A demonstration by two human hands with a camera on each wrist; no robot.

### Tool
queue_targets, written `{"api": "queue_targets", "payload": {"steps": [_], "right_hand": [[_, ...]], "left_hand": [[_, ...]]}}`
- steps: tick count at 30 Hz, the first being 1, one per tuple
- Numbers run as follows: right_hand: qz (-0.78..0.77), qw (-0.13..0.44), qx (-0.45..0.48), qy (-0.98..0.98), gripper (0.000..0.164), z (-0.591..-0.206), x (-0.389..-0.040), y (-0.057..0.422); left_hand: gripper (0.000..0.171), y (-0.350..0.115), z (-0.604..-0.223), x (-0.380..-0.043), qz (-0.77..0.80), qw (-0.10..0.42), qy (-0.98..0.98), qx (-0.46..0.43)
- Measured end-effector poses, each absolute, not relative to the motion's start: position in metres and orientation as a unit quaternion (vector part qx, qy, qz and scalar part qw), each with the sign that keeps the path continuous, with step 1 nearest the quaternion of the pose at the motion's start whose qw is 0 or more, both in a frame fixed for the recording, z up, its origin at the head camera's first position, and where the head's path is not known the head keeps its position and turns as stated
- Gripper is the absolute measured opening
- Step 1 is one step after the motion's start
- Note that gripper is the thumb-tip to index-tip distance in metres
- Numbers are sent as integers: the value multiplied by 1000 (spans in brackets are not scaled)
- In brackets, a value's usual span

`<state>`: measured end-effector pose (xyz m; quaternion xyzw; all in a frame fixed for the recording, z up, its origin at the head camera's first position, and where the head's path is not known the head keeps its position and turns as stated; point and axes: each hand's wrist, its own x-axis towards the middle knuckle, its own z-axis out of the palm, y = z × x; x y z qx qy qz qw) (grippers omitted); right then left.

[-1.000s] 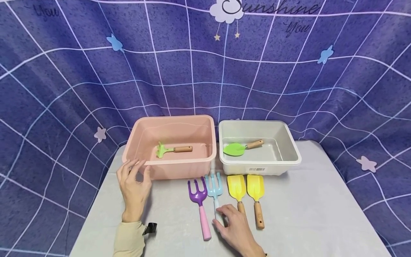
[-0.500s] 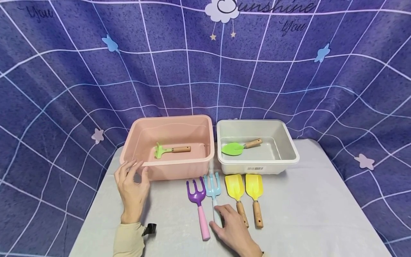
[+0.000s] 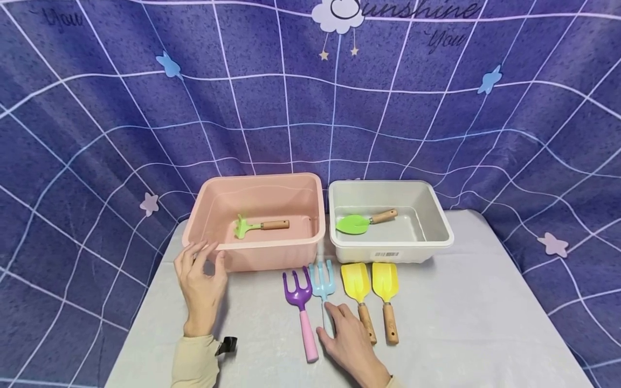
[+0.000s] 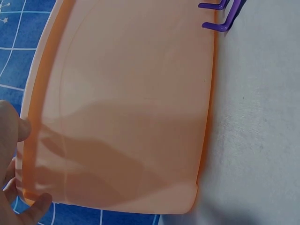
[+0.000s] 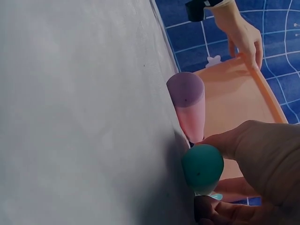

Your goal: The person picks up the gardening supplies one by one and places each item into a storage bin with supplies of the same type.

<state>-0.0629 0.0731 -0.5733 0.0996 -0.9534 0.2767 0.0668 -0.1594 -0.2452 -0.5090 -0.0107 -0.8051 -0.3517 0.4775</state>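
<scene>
My right hand (image 3: 350,340) is over the handle of a light blue hand fork (image 3: 322,288), thumb and fingers on opposite sides. In the right wrist view they pinch the handle (image 5: 202,164) near its round end. Beside it lies a purple hand fork (image 3: 298,295) with a pink handle. My left hand (image 3: 201,283) holds the front left corner of a pink bin (image 3: 271,257), fingertips at the rim and thumb by the front wall. A green hand rake (image 3: 249,226) with a wooden handle lies inside that bin.
A white bin (image 3: 393,253) stands right of the pink one, with a green trowel (image 3: 354,224) inside. Two yellow shovels (image 3: 356,283) with wooden handles lie right of my right hand. A blue patterned curtain (image 3: 310,108) hangs behind the grey-covered table (image 3: 485,312).
My right hand has shifted slightly forward along the light blue fork's handle. The left hand stays at the pink bin's corner, and the other tools lie where they were.
</scene>
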Motion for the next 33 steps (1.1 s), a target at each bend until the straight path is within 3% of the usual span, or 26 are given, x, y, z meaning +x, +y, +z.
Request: {"api": "queue_targets", "payload": {"steps": [10,17,33], "right_hand": [[268,85,85,-956,57,-575,-65,70],[265,101,61,-957,46,-573,-65,70],[314,85,-17,-945,41,-564,-66,73]], "left_hand": [[24,-245,-509,-159,-350,480,-805,-14],[24,-245,-508,-159,-351,476,-806,-12],[24,-244,-507,-158,-350,478,-806,-13]]}}
